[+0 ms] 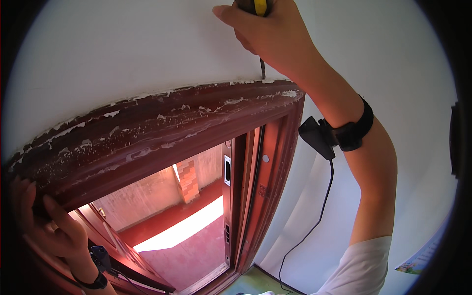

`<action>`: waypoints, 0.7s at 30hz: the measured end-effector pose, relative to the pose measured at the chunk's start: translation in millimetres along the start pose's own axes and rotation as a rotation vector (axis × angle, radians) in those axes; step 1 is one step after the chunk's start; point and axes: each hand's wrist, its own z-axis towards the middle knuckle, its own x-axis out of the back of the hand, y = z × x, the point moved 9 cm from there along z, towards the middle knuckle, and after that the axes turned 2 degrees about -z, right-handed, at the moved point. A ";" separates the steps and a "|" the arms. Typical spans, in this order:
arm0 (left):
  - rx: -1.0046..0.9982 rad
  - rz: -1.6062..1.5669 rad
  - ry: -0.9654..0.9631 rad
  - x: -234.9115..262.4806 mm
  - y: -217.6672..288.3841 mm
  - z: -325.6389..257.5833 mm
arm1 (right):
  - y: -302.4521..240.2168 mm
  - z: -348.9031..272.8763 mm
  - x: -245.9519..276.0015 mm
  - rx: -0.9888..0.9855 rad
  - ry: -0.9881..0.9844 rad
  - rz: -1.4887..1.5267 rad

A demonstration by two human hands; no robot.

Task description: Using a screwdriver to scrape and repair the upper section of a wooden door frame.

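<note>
My right hand [268, 29], raised at the top, is closed around the black-and-yellow handle of a screwdriver [262, 69]. Its thin dark shaft points down, and the tip meets the top edge of a dark red door frame [162, 125] near the right corner. Flaking paint and pale scraps cover the frame's upper trim. At the lower left, my left hand [56, 228] rests against the frame's far left end, fingers apart and bent upward. Shadow at the picture's rim partly hides those fingertips. No tool shows in that hand.
White wall [147, 44] surrounds the frame. An open door leaf [228, 196] with a metal lock plate stands in the doorway, with a sunlit red floor [196, 268] beyond. A black cable [319, 221] hangs from the device on my right wrist. A colourful poster [418, 263] is at lower right.
</note>
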 end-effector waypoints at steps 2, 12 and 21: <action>0.004 -0.006 -0.003 -1.7 -0.6 -1.4 | -11.2 -7.5 9.3 0.060 0.037 0.153; 0.110 -0.096 0.012 1.2 -19.3 -15.3 | -4.9 -3.3 -21.1 0.155 -0.104 0.047; 0.102 -0.139 0.011 1.6 -19.5 -12.3 | -4.1 -7.2 -15.8 0.266 -0.091 0.113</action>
